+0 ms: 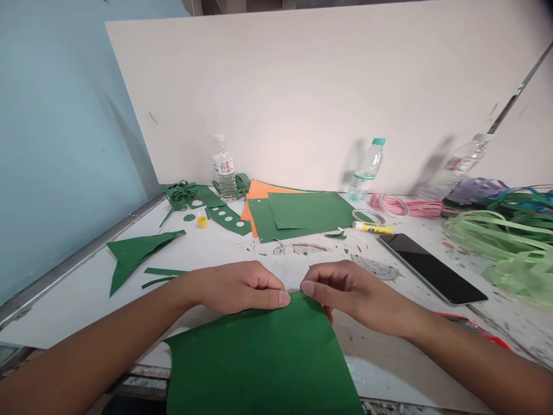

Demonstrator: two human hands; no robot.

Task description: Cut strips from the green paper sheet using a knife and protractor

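Observation:
A large sheet of green paper hangs toward me over the table's front edge, held up at its far edge by both hands. My left hand pinches that edge, thumb on top and fingers curled behind. Close beside it, my right hand grips the far right corner between thumb and bent fingers. A short stretch of the paper's edge shows between the two thumbs. Left of my left hand lie a folded green paper piece and thin green strips.
Behind the hands lie stacked green sheets, orange paper and a yellow glue stick. A phone and a clear protractor lie to the right. Bottles stand by the white board. Pale green strips pile at far right.

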